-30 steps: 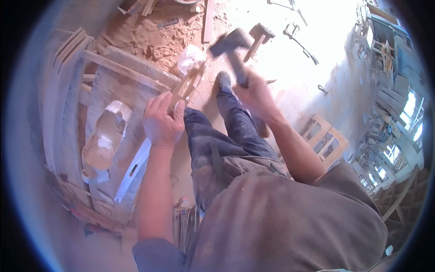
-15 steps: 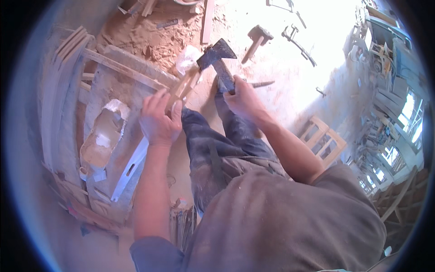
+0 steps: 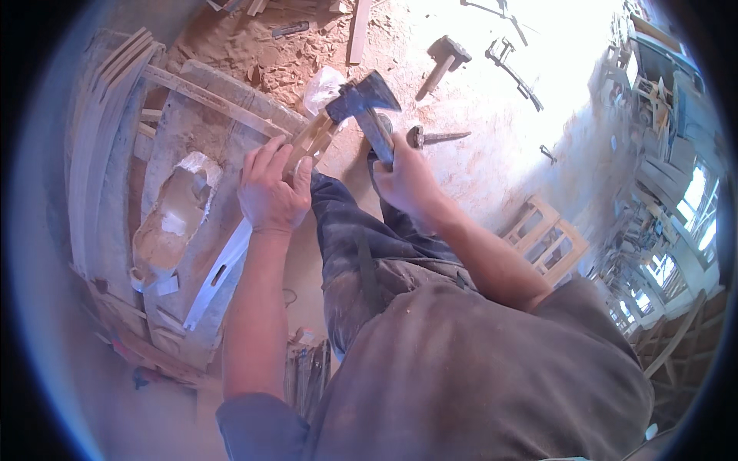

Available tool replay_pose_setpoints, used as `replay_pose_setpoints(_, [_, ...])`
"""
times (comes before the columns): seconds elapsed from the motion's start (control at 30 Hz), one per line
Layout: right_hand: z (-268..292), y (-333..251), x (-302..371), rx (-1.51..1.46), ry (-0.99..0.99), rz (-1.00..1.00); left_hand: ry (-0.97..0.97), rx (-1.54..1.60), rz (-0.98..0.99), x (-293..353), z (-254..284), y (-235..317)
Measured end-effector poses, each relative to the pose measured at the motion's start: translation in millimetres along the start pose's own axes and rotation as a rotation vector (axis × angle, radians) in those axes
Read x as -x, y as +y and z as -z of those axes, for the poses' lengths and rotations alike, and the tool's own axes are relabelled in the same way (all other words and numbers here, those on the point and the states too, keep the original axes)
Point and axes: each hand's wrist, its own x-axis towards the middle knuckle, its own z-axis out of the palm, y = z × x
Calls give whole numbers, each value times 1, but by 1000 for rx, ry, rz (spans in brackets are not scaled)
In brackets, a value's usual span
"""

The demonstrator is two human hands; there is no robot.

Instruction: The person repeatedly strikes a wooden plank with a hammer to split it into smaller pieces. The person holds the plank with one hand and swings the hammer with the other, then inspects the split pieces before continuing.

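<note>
My left hand point(image 3: 275, 188) is closed round a light wooden piece with a long gap along it point(image 3: 314, 142). The piece rests by the bench's end and slants away from me. My right hand point(image 3: 407, 183) grips the short handle of a hatchet point(image 3: 361, 97). The hatchet's dark head is at the far end of the wooden piece, its blunt back toward the wood and its cutting edge turned to the right. Whether head and wood touch, I cannot tell. Just beyond lies a crumpled clear plastic bag point(image 3: 324, 88).
On the bench at left lie a hollowed pale block point(image 3: 175, 211) and a white slotted strip point(image 3: 219, 274). A mallet point(image 3: 443, 65), a clamp-like tool point(image 3: 513, 73) and a pointed tool point(image 3: 444, 137) lie on the floor. Wood shavings point(image 3: 257, 58) cover the far left; a wooden frame point(image 3: 546, 240) stands right.
The hatchet has turned slightly in my right hand, its head tilting and its edge swinging up and right. My left hand keeps its hold on the wooden piece. The view has shifted a little.
</note>
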Motion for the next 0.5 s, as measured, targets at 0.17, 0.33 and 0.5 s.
replay_pose_setpoints(0.17, [20,-22,10,-169,75,-82,-9,9,26,0,2,2])
replay_pose_setpoints(0.33, [25,-16,10,-68,-113,-141,-2,-2,12,2,1,-1])
replay_pose_setpoints(0.5, [10,2,-5,29,-32,-32,32,2,-23,2,-1,-3])
